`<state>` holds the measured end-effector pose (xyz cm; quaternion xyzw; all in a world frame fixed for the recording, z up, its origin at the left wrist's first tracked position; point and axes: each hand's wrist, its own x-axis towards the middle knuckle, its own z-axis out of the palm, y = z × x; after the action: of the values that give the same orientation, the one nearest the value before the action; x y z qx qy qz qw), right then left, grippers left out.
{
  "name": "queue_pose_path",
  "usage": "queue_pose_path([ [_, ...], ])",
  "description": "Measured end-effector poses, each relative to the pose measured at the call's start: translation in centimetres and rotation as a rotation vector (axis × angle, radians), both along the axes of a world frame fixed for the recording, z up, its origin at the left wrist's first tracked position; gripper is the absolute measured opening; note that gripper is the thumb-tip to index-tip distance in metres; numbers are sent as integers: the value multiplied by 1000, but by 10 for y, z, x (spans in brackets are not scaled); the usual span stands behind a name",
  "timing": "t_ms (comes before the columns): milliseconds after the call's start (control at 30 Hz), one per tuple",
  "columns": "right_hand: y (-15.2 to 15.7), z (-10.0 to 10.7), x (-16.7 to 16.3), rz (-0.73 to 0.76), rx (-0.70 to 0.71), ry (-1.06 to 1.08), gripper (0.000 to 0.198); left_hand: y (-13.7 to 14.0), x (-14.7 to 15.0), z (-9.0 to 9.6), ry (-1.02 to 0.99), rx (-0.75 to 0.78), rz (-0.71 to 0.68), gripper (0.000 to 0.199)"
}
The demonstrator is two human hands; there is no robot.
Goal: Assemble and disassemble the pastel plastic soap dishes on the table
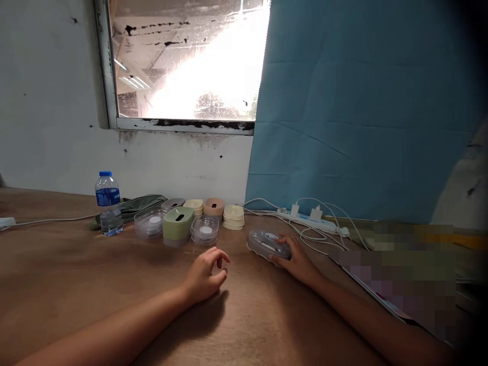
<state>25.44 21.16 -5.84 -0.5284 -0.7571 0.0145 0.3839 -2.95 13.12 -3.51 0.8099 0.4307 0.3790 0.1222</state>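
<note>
My right hand [290,256] grips the near right side of a grey, rounded plastic case [260,242], which appears to rest on the brown table; its exact kind is unclear. My left hand [208,273] is empty, its fingers curled but apart from the thumb, just above the table. Beyond it stand a green box with a slot in its top [178,225] and a stack of clear plastic containers [205,231]. More clear containers [147,224] sit to the left. Cream-coloured stacked pieces [233,217] and a pink slotted box [213,206] are behind.
A water bottle [109,203] stands at the left beside a dark green cloth item [141,204]. White cables and a power strip [308,218] lie along the wall at the right. A flat thing with a blurred surface [396,284] lies near my right forearm.
</note>
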Motion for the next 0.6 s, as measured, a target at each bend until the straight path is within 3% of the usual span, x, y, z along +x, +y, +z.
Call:
queue_pose_path([
  [133, -38, 1, -12, 236, -163, 229, 38, 9, 43, -10, -230, -112, 90, 22],
  [233, -51, 6, -18, 357, -230, 264, 41, 16, 59, -13, -267, -147, 137, 31],
  [433, -52, 16, -18, 433, -268, 261, 39, 18, 38, -10, -165, -160, -1, 63],
  [600, -49, 16, -17, 480, -285, 341, 41, 25, 27, -12, -184, -318, -140, 78],
])
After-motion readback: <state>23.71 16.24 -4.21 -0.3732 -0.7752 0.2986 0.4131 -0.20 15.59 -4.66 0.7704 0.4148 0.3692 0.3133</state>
